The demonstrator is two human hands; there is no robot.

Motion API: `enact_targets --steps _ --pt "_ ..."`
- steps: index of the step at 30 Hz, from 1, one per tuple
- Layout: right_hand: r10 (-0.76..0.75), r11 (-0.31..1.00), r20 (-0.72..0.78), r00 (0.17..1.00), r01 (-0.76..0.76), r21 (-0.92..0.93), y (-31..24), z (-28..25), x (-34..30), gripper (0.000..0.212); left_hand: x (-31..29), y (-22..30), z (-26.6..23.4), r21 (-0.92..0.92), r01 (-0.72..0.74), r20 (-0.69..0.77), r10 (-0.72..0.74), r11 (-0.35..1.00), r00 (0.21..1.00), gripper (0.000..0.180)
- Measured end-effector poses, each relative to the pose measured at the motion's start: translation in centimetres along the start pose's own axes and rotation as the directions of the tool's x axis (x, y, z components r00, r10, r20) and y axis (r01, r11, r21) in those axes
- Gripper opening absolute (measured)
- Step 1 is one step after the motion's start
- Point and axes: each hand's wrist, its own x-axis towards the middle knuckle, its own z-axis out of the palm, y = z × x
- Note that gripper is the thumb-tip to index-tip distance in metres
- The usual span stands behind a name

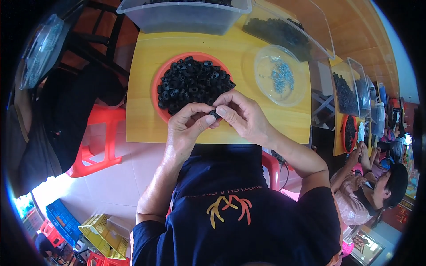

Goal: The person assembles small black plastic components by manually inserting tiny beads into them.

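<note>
Black ring pinched by left hand and right hand above yellow table, pale tiled floor

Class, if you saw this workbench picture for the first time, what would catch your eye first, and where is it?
The red dish heaped with small black ring parts sits mid-table. Just below it, the left hand and right hand pinch one black piece together. A clear bowl of silvery bits sits right.

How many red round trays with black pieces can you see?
2. One red tray sits on the yellow table just beyond the hands; another red tray stands at the far right by a co-worker. More may be hidden.
</note>
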Motion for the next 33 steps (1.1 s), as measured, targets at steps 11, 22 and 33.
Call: enact_targets --steps 11,22,33 --pt "0.153 0.671 0.543 0.826 0.316 -0.671 -4.1 -3.9 0.2 0.035 -1.0 0.1 0.3 0.043 0.027 0.234 -0.036 0.999 0.972 0.015" --pt "-0.092 0.737 0.391 0.916 0.327 -0.592 -2.2 -3.7 -2.0 0.027 -0.5 -0.2 1.5 0.035 0.022 0.209 -0.029 0.999 0.978 0.013" --pt "-0.082 0.648 0.273 0.959 0.259 -0.716 -1.5 -4.5 -1.1 0.037 1.3 -0.4 1.7 0.18 -0.018 0.148 -0.009 0.984 0.989 0.013"
